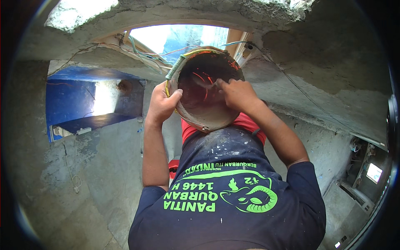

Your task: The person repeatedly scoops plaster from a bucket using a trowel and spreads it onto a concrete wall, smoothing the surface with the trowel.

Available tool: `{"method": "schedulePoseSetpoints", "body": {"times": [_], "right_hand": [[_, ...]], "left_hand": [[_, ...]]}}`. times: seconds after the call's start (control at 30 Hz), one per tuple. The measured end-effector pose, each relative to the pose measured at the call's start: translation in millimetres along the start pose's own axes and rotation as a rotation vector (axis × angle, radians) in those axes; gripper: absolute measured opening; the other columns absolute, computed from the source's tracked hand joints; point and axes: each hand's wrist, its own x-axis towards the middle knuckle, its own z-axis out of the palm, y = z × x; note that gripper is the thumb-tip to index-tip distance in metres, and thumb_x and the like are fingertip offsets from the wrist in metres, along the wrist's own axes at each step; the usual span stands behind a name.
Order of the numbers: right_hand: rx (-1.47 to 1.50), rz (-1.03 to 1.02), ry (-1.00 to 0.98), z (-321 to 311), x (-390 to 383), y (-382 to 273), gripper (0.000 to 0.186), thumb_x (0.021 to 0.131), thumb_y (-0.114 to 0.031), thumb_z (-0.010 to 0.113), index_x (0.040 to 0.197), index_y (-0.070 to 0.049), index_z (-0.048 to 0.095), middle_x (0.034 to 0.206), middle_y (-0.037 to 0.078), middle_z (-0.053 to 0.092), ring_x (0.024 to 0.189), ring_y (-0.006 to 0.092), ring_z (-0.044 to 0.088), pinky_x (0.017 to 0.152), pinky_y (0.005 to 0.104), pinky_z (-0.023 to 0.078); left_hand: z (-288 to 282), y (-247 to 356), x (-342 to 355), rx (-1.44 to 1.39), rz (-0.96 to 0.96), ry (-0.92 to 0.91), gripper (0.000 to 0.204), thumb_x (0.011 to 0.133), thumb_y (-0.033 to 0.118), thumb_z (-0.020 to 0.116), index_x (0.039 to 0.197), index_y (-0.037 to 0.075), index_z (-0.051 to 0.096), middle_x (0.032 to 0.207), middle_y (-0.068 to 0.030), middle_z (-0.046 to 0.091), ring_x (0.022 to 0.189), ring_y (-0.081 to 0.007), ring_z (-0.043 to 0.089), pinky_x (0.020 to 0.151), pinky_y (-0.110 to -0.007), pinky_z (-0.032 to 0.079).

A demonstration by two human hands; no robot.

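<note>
My left hand (166, 102) is closed on the left side of a round bucket (196, 114) tilted toward me, its opening facing the camera and its base hidden. The bucket is coated in grey grime, with reddish-orange streaks inside and a green grip on its yellow handle. My right hand (237, 91) is inside the mouth with fingers curled around something greyish that I cannot make out. The bucket's lower rim is at my red waistband and dark, paint-spotted shirt.
Rough concrete walls (83, 166) surround me. A blue recessed shelf (87, 123) with a white cable (76, 166) is on the left. Loose wires (296, 79) run along the concrete and past a bright opening (183, 35) beyond the bucket. A small bright opening (373, 173) shows at right.
</note>
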Motion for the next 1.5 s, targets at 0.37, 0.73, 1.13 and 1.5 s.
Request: {"method": "schedulePoseSetpoints", "body": {"times": [0.37,0.73,1.13,1.5], "right_hand": [[0.206,-0.059,-0.097,-18.7,5.8,-4.2,0.029,0.097,-0.026,0.060,0.119,-0.010,0.071,0.095,0.021,0.074,0.089,0.0395,0.072,0.079,0.0500,0.058],[0.251,-0.268,-0.329,-34.6,16.0,0.5,0.028,0.095,-0.024,0.066,0.118,-0.012,0.076,0.093,0.019,0.074,0.091,0.0389,0.071,0.082,0.0494,0.058],[1.020,-0.092,-0.649,-1.0,10.4,49.7,0.037,0.102,-0.029,0.063,0.132,-0.010,0.070,0.069,0.004,0.062,0.055,0.0103,0.049,0.048,0.0303,0.045],[1.429,-0.009,-0.365,-7.9,-31.6,81.5,0.046,0.098,-0.037,0.065,0.133,-0.007,0.069,0.074,0.002,0.065,0.051,0.0078,0.054,0.042,0.0249,0.040]], "left_hand": [[-23.2,-6.7,-18.5,-0.215,-0.028,-0.035,0.027,0.093,0.003,0.064,0.118,-0.005,0.065,0.103,-0.0048,0.071,0.090,-0.0104,0.065,0.082,-0.028,0.054],[-23.6,-6.1,-6.1,-0.089,-0.047,-0.161,0.031,0.094,0.008,0.066,0.122,-0.005,0.064,0.110,-0.0064,0.072,0.097,-0.0124,0.066,0.087,-0.030,0.053],[-3.3,16.6,0.0,-0.039,-0.020,-0.140,0.024,0.094,0.004,0.064,0.117,-0.003,0.065,0.101,-0.0027,0.070,0.090,-0.0098,0.062,0.081,-0.029,0.052],[-2.8,5.6,16.1,-0.249,-0.030,-0.079,0.027,0.107,0.020,0.057,0.116,-0.003,0.067,0.101,-0.0007,0.068,0.093,-0.0078,0.057,0.083,-0.028,0.048]]}}
